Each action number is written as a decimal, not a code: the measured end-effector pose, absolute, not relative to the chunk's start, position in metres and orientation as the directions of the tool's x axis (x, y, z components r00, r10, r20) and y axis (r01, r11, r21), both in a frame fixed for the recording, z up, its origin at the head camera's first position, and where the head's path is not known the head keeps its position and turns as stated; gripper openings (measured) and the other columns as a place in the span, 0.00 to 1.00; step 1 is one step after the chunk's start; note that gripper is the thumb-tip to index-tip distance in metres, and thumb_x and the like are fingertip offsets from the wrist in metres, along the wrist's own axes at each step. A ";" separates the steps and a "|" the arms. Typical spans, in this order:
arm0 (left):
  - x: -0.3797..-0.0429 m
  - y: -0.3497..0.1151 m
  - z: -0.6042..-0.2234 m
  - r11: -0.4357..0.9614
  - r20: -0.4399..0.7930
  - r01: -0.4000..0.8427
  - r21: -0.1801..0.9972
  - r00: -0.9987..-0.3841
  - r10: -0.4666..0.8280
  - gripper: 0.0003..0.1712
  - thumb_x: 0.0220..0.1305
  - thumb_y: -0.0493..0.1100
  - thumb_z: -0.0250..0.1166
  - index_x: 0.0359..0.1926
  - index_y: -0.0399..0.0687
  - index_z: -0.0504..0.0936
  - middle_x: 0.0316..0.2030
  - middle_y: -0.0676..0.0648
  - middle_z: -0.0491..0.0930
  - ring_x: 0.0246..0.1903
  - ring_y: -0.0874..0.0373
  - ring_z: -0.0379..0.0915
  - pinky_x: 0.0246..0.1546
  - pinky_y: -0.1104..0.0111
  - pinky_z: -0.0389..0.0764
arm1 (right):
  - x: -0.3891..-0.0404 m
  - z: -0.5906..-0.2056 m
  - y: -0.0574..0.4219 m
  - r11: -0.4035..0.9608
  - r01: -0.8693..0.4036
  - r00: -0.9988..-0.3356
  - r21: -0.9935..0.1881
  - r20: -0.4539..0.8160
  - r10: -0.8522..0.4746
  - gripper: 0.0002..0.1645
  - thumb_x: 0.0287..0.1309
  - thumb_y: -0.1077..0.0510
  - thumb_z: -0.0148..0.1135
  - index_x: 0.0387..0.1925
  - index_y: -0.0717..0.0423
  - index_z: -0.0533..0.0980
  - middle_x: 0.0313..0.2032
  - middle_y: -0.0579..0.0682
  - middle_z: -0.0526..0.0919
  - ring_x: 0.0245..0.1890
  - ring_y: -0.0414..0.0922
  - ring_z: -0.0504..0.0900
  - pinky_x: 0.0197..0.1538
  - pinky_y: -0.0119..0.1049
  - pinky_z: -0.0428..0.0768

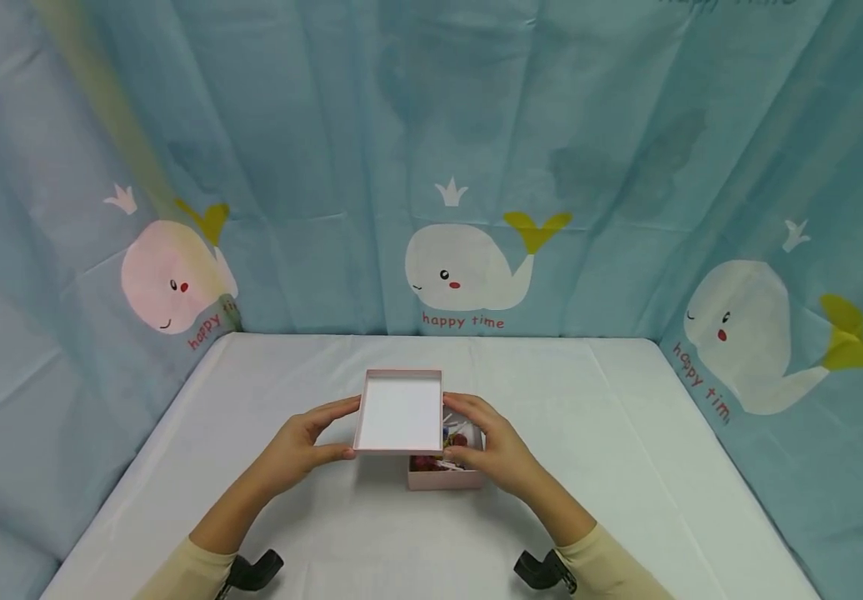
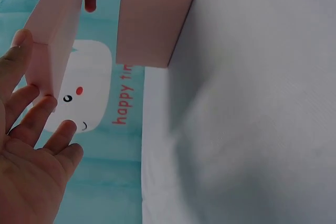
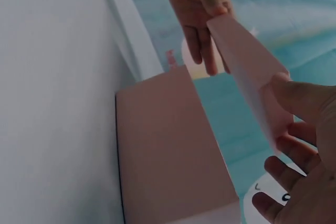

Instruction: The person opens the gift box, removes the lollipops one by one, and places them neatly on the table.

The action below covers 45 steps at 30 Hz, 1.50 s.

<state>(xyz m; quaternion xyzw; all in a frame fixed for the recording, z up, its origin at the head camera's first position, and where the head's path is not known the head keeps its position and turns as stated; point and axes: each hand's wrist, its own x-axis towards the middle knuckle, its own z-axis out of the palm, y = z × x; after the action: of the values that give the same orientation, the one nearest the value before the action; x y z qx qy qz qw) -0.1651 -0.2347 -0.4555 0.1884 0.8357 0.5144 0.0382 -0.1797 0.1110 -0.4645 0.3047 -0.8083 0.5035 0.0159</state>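
Note:
A shallow pink box lid [image 1: 401, 412] with a white inside is held up over the table, its inside facing the head camera. My left hand [image 1: 292, 454] pinches its left side between thumb and fingers, and my right hand [image 1: 502, 454] grips the opposite side. Below the lid, slightly to the right, a pink box [image 1: 444, 481] stands on the table. Lollipops [image 1: 460, 439] with white sticks show inside it; the lid hides part of them. In both wrist views the lid [image 2: 52, 35] is apart from the box [image 3: 168, 150].
A white cloth [image 1: 611, 500] covers the table. Blue curtains [image 1: 311, 275] with whale prints stand behind it and on both sides. Black wrist mounts [image 1: 251, 572] sit at both sleeves.

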 end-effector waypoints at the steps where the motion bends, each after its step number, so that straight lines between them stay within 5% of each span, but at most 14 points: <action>1: -0.165 -0.237 -0.455 0.403 0.132 0.280 0.871 -0.925 0.356 0.43 0.56 0.54 0.78 0.73 0.63 0.73 0.73 0.57 0.69 0.76 0.53 0.57 0.70 0.80 0.60 | -0.179 -0.465 0.108 0.311 -0.499 -0.818 -0.809 0.322 -0.476 0.47 0.55 0.54 0.79 0.74 0.48 0.68 0.72 0.45 0.70 0.75 0.50 0.66 0.73 0.59 0.69; 11: -0.159 -0.268 -0.455 0.428 0.116 0.267 0.863 -0.931 0.347 0.43 0.56 0.53 0.78 0.73 0.63 0.73 0.73 0.54 0.69 0.69 0.81 0.57 0.65 0.88 0.57 | -0.173 -0.464 0.075 0.346 -0.447 -0.847 -0.825 0.265 -0.462 0.46 0.56 0.51 0.78 0.74 0.46 0.69 0.72 0.44 0.70 0.74 0.50 0.66 0.72 0.57 0.72; 23: -0.149 -0.309 -0.456 0.484 0.076 0.238 0.842 -0.941 0.331 0.42 0.60 0.51 0.76 0.74 0.57 0.71 0.74 0.47 0.68 0.68 0.83 0.57 0.62 0.88 0.61 | -0.171 -0.465 0.031 0.414 -0.469 -0.845 -0.780 0.260 -0.467 0.47 0.53 0.54 0.80 0.73 0.47 0.70 0.71 0.44 0.72 0.71 0.47 0.71 0.66 0.49 0.80; 45: -0.134 -0.372 -0.470 0.572 -0.070 0.119 0.811 -0.952 0.298 0.41 0.61 0.50 0.76 0.73 0.54 0.72 0.74 0.43 0.67 0.60 0.90 0.55 0.59 0.81 0.73 | -0.149 -0.481 -0.046 0.531 -0.417 -0.879 -0.737 0.178 -0.443 0.47 0.53 0.58 0.80 0.73 0.52 0.69 0.71 0.47 0.73 0.69 0.45 0.74 0.67 0.36 0.78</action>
<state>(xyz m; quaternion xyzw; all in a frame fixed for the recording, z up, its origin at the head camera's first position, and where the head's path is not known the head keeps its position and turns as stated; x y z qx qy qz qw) -0.1339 -0.3724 -0.4700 0.1185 0.8810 0.4470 0.1000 -0.1491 -0.0459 -0.4810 0.2458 -0.8749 0.4170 -0.0154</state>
